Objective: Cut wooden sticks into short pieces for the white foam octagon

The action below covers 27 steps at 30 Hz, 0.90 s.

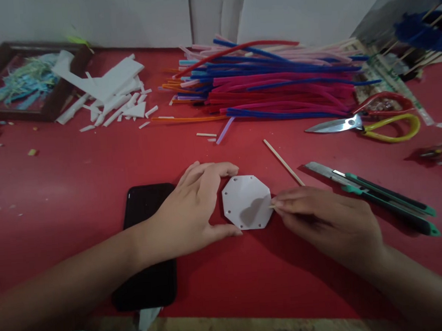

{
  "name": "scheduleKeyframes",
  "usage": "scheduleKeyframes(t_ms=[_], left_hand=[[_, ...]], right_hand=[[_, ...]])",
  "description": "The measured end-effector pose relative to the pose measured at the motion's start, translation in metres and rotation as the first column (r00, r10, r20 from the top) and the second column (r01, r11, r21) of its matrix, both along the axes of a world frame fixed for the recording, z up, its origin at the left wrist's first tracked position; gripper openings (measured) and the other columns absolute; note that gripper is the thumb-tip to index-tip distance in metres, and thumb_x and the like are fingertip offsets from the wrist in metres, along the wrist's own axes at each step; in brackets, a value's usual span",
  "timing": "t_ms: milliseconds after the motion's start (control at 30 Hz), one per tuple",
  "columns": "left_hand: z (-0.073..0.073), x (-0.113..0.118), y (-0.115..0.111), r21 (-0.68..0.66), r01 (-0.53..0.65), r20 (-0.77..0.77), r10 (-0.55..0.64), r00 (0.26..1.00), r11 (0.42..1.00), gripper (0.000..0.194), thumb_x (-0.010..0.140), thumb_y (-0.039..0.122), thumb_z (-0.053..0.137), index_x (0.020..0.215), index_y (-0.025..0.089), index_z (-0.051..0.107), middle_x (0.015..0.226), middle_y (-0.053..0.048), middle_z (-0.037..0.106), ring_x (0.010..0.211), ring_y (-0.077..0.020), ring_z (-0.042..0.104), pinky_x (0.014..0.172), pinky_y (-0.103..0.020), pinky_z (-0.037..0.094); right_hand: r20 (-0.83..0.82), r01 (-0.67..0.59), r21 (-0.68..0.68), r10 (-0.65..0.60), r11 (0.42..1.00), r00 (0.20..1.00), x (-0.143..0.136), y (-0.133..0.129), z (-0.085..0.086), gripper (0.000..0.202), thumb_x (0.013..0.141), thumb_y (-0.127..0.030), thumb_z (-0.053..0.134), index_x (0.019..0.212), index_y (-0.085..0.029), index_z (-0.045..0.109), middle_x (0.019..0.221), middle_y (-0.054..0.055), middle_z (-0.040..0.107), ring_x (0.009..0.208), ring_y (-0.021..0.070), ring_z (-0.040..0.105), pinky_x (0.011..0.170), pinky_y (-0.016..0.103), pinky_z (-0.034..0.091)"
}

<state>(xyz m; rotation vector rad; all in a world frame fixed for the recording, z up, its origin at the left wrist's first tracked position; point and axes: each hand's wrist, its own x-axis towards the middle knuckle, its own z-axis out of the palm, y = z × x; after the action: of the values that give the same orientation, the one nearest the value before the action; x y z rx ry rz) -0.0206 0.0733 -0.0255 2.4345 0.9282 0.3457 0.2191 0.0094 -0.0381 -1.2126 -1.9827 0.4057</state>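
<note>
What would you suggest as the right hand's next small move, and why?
I would probably ease the pale stick in the right hand toward any hole near the white octagon's right edge: its tip shows there, holes line the visible rim, and the left hand seems to steady the opposite side.

Table [104, 157] was red. Octagon [247, 201] was plain white, dark holes dotted around its margin; peg [271, 207] pale yellow, stick [283, 162] light tan. Phone [153, 284] was black. Cutter [389, 195] was green and black, blade grey. Scissors [353, 123] had silver blades, one red handle, one yellow. Stems [276, 84] were blue, magenta, red, pale pink, orange, lilac. Scraps [111, 85] were white; frame [13, 114] dark brown, shreds [32, 79] light blue and pale green.
</note>
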Motion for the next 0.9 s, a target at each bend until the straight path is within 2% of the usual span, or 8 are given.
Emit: scheduleKeyframes(t_ms=[267, 533, 700, 900], left_hand=[[-0.0013, -0.0006, -0.0013, 0.044, 0.019, -0.007, -0.018, 1.000, 0.999, 0.082, 0.072, 0.046, 0.079, 0.134, 0.014, 0.038, 0.135, -0.017, 0.054, 0.131, -0.0331, 0.048, 0.117, -0.058, 0.027], [-0.0026, -0.0003, -0.0026, 0.083, 0.019, -0.032, -0.016, 0.999, 0.996, 0.082, 0.074, 0.053, 0.075, 0.135, 0.013, 0.037, 0.135, -0.018, 0.055, 0.132, -0.0336, 0.047, 0.117, -0.055, 0.029], [-0.0028, -0.0003, -0.0024, 0.101, 0.025, -0.038, -0.022, 0.999, 0.995, 0.081, 0.075, 0.051, 0.075, 0.135, 0.010, 0.039, 0.134, -0.018, 0.055, 0.131, -0.0335, 0.047, 0.116, -0.054, 0.030], [-0.0013, -0.0011, -0.0010, 0.112, 0.091, -0.073, -0.083, 0.994, 0.989, 0.069, 0.082, 0.052, 0.068, 0.137, 0.018, 0.044, 0.137, -0.013, 0.055, 0.132, -0.0324, 0.045, 0.115, -0.055, 0.030]], right_hand=[[0.029, 0.013, 0.017, -0.013, 1.000, 0.999, 0.0017, 0.0006, -0.0017, 0.021, 0.083, -0.012, 0.064, 0.091, -0.029, 0.071, 0.083, 0.000, 0.077, 0.077, 0.0168, 0.074, 0.069, 0.027, 0.063], [0.059, -0.023, 0.099, 0.017, 0.995, 0.998, 0.0024, 0.0020, -0.0021, 0.018, 0.083, -0.008, 0.064, 0.090, -0.023, 0.069, 0.081, 0.002, 0.077, 0.077, 0.0145, 0.074, 0.071, 0.021, 0.062], [0.050, -0.008, 0.068, 0.005, 0.998, 0.999, 0.0026, 0.0021, -0.0020, 0.017, 0.083, -0.009, 0.063, 0.090, -0.024, 0.069, 0.082, 0.002, 0.077, 0.075, 0.0146, 0.074, 0.070, 0.022, 0.063], [-0.023, 0.038, 0.009, -0.037, 0.999, 0.999, 0.0025, 0.0012, -0.0011, 0.013, 0.084, -0.012, 0.064, 0.088, -0.023, 0.068, 0.080, 0.002, 0.076, 0.072, 0.0135, 0.073, 0.067, 0.021, 0.061]])
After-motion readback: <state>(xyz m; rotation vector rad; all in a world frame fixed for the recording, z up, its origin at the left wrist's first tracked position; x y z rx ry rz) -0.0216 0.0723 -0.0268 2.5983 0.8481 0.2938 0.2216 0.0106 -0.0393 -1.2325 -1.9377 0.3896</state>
